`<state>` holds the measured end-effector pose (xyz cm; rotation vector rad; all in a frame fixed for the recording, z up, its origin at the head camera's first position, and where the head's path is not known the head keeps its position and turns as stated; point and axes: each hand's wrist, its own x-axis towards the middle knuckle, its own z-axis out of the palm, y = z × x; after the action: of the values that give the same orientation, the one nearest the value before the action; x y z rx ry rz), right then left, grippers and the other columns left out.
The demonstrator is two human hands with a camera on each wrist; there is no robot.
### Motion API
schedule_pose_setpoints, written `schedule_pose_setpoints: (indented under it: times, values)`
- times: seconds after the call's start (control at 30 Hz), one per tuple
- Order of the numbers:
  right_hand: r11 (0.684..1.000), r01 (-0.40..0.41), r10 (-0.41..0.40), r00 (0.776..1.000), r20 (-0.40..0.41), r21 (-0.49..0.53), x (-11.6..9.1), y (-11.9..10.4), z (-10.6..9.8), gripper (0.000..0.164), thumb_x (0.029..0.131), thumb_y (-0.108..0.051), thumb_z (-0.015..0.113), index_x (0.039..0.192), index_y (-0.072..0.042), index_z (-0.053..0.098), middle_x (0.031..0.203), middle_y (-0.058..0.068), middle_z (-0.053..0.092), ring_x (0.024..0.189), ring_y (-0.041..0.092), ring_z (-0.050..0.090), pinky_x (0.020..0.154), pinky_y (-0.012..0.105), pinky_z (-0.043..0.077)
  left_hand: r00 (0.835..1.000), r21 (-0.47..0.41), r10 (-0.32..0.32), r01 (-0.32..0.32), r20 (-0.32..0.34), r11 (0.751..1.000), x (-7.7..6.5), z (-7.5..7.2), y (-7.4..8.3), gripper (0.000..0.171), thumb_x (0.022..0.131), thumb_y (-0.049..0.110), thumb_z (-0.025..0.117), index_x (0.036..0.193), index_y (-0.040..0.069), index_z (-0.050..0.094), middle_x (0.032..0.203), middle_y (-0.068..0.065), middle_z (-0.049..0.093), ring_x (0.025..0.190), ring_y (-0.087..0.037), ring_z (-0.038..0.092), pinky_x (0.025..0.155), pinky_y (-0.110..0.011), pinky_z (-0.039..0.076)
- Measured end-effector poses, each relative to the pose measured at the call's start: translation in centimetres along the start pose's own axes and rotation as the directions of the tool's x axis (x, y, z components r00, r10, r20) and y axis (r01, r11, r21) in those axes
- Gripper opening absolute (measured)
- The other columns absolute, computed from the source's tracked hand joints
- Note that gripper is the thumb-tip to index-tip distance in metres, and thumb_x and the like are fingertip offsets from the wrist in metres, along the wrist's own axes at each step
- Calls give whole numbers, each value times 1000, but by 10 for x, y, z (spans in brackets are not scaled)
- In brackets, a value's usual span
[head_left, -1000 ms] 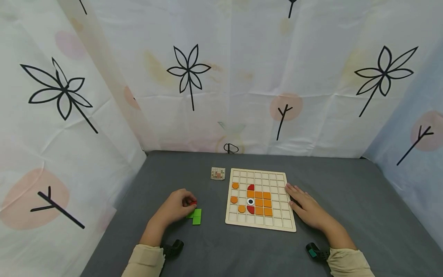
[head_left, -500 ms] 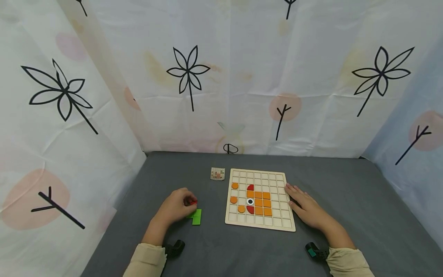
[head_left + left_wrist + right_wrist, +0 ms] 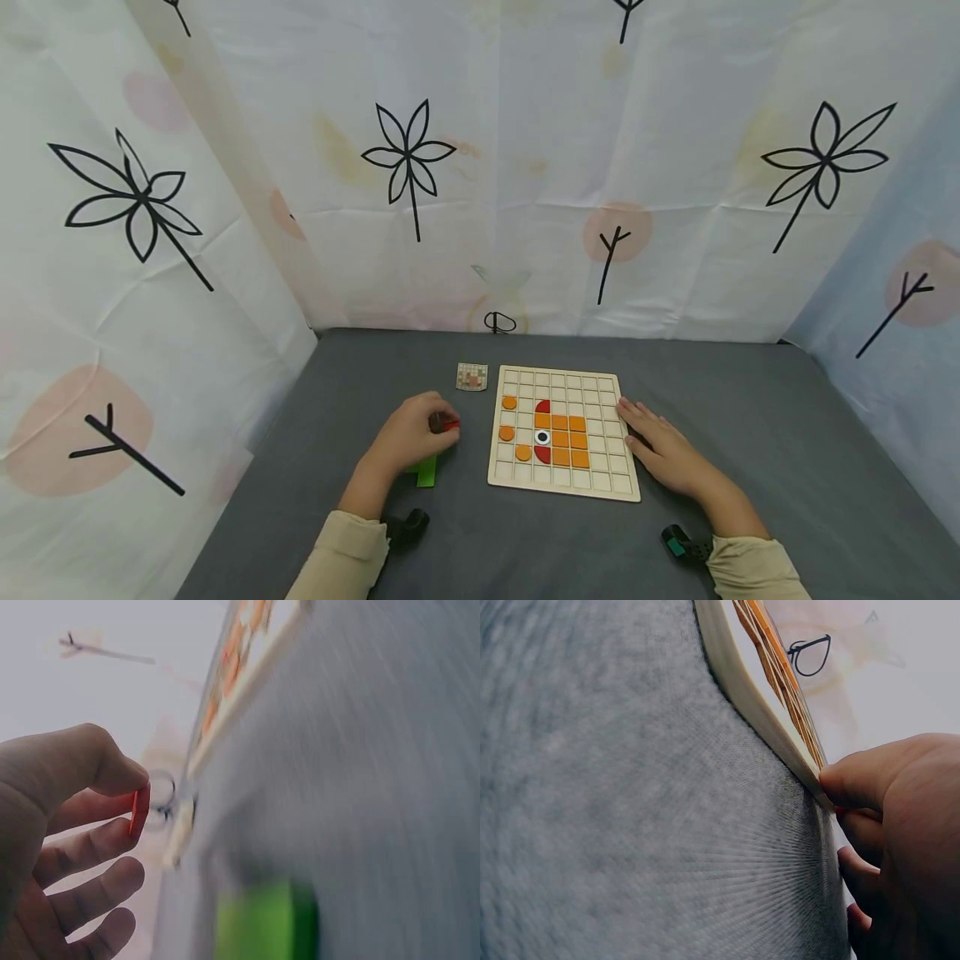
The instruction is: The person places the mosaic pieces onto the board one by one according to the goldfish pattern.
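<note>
Between thumb and fingertips my left hand [image 3: 415, 430] pinches a small red piece [image 3: 140, 810], raised above the table to the left of the board. Green square tiles [image 3: 426, 473] lie on the cloth just beneath that hand, partly covered by it. The wooden grid board [image 3: 607, 433] bears orange squares [image 3: 560, 439], three orange discs [image 3: 507, 433], two red quarter-round pieces [image 3: 543, 454] and a white disc with a black centre [image 3: 542, 437]. My right hand [image 3: 667, 450] rests with straight fingers against the board's right edge; in the right wrist view its thumb touches the board's side.
A small picture card [image 3: 472, 377] with a grid pattern lies behind and left of the board. Dark grey cloth [image 3: 510, 550] covers the table. A white printed curtain [image 3: 525, 167] stands along the table's back edge and sides.
My left hand has lifted the red piece from beside the green tiles and moved right, toward the board. My right hand has stayed at the board's edge.
</note>
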<state>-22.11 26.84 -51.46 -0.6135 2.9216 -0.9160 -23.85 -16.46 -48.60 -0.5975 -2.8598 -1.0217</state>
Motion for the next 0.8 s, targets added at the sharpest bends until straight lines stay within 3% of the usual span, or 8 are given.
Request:
schedule_pose_setpoints:
  times: [0.13,0.27,0.53,0.7,0.8]
  values:
    - [1000,-3,3,1000,2,2,0,0,0,57,111,-22,56,161,1,41,170,24,34,156,55,28,120,75,20,997,-29,74,-73,23,997,15,13,23,13,94,17,80,105,11,82,96,2,69,77,-11,59,68,-28,52]
    - [1000,1,-1,1000,2,6,0,-1,-1,57,111,-21,56,161,1,41,170,24,34,156,55,28,120,76,20,984,-58,165,-161,67,985,31,29,46,13,94,18,79,106,11,82,94,3,69,78,-12,61,75,-27,53]
    - [1000,10,-10,1000,4,9,0,-1,-2,56,111,-20,56,161,2,42,170,24,34,155,56,28,120,76,20,944,-128,294,-277,152,952,52,67,89,13,97,20,76,106,15,82,97,8,67,83,-9,61,73,-18,51]
    - [1000,8,-8,1000,1,19,0,-1,-2,56,111,-20,56,161,2,43,169,24,35,155,56,28,120,77,20,911,-113,371,-356,179,928,60,92,111,15,96,20,76,108,15,82,98,8,68,81,-1,59,72,-11,49]
    - [1000,12,-12,1000,2,19,0,0,-3,56,111,-20,56,161,1,43,169,24,35,155,56,28,119,77,20,901,-95,389,-378,191,921,63,104,121,16,96,20,75,110,16,82,99,9,68,81,3,57,73,-9,47]
